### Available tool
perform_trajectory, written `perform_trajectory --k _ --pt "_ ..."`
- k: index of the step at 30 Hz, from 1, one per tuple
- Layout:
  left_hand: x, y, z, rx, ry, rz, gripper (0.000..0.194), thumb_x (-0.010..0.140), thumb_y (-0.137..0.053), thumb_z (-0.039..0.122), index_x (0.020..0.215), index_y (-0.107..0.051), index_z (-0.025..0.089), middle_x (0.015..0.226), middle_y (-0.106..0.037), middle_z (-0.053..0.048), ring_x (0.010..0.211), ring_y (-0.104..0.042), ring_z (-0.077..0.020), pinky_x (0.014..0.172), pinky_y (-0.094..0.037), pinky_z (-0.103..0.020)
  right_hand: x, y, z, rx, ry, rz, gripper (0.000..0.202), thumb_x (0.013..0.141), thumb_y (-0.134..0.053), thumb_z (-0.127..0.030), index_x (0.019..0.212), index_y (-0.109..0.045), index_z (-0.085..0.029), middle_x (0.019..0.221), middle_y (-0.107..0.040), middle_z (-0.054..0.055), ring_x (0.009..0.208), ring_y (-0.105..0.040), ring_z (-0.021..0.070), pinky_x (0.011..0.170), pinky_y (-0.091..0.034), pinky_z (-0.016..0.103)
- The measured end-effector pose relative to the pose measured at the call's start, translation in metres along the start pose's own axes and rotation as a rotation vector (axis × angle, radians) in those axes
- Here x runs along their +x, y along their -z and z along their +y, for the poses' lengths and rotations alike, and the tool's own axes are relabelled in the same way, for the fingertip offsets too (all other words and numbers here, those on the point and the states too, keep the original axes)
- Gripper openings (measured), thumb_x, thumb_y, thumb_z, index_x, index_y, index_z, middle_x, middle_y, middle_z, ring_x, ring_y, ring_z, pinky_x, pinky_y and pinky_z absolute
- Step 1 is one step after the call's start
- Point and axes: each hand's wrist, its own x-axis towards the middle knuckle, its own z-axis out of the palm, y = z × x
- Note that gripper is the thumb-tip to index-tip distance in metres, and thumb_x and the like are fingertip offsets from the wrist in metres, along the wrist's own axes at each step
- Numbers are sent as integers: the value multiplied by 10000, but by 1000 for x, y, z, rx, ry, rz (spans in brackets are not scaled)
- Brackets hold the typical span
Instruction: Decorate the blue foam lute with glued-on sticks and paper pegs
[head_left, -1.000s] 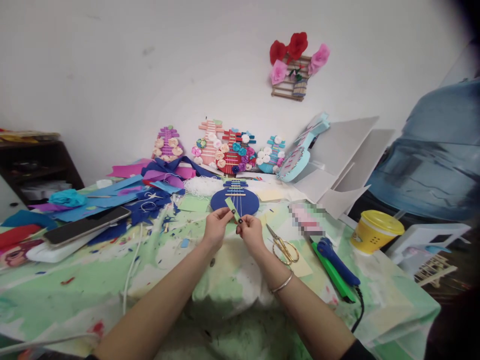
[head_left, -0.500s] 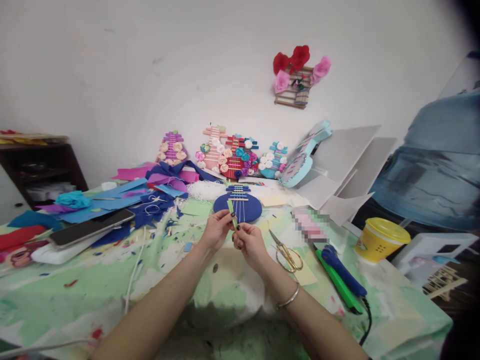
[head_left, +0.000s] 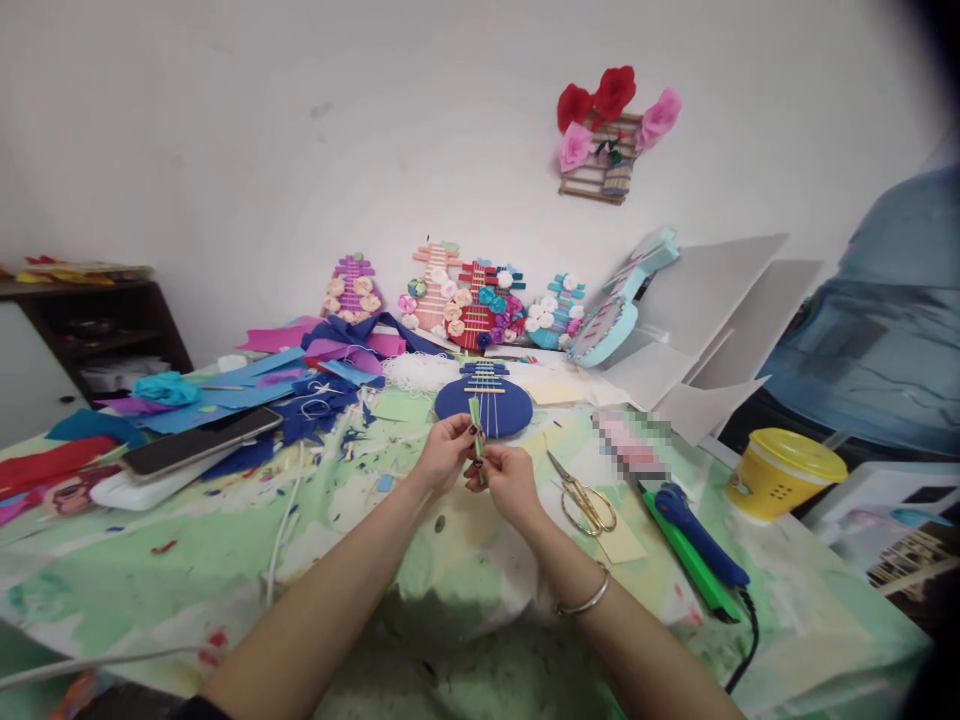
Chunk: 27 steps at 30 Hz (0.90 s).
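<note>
Between the fingertips of both hands is a narrow light green strip (head_left: 475,412), held upright; whether it is paper or foam I cannot tell. My left hand (head_left: 445,452) pinches its left side near the middle. Slightly lower, my right hand (head_left: 507,482) is closed on its bottom end. Just behind the hands lies a dark blue lute-shaped craft piece (head_left: 510,408) with pale strings and blue pegs. Gold-handled scissors (head_left: 589,508) rest to the right of my right hand, partly over a pale yellow paper piece (head_left: 622,545).
At the right lie a blue-and-green corded tool (head_left: 697,545) and a yellow lidded tub (head_left: 784,475). Left are a phone (head_left: 202,440) and blue scraps (head_left: 319,405). White string (head_left: 416,372) and flower-decorated instruments (head_left: 476,310) stand behind, near a leaning turquoise one (head_left: 615,315).
The view has shifted a little, so the scene sits slightly to the right. Both hands keep hold of the green strip, with only small finger movement.
</note>
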Motion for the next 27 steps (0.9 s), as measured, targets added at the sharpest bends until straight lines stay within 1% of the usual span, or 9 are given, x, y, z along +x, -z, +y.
perform_trajectory --k 3,5,10,15,18,22,24,27 --pt "2 1 -3 14 -21 36 335 598 -748 324 730 -497 145 583 -527 33 358 -431 -65 278 -293 -185 -1 -2 4 -254 104 52 203 722 -424 -102 665 -613 -150 589 -647 25 481 -602 122 519 -482 230" --pt "3 2 -6 35 -47 61 331 587 -751 318 703 -494 144 578 -520 32 389 -444 -70 301 -299 -183 -2 -3 4 -404 134 73 222 706 -424 -57 657 -615 -158 583 -653 23 494 -599 124 545 -460 226" --pt "7 3 -15 103 -139 156 296 589 -739 299 652 -499 138 555 -503 34 457 -456 -69 409 -360 -199 -1 -6 -2 -653 119 137 212 624 -483 -5 612 -624 -163 572 -655 31 532 -579 140 562 -387 222" --pt "11 5 -22 58 -133 228 247 545 -727 231 613 -509 134 513 -491 38 460 -442 -69 440 -348 -205 2 -7 -6 -794 95 143 205 590 -485 -17 576 -632 -160 567 -653 44 541 -544 146 536 -319 227" --pt "13 7 -22 11 -107 263 219 522 -718 183 604 -523 128 522 -507 32 477 -462 -76 461 -358 -212 4 -7 -5 -825 95 151 208 576 -477 -28 576 -641 -157 568 -655 49 540 -531 148 524 -302 230" --pt "14 8 -18 -61 -47 291 234 472 -726 118 647 -570 108 595 -567 0 541 -531 -100 508 -391 -229 3 -7 -2 -741 119 171 230 577 -454 -28 559 -637 -166 531 -644 32 520 -534 139 519 -317 219" --pt "16 8 -15 -102 -35 299 244 480 -733 125 675 -588 103 622 -585 -13 565 -550 -106 519 -394 -228 1 -7 0 -693 119 170 235 574 -448 -31 546 -634 -172 509 -636 24 503 -538 138 516 -326 219" --pt "18 10 -11 -141 -57 313 216 514 -737 146 676 -599 106 607 -574 -2 557 -538 -88 533 -389 -214 -1 -8 4 -644 117 154 232 559 -450 -38 537 -635 -176 505 -638 20 496 -547 143 511 -336 222"
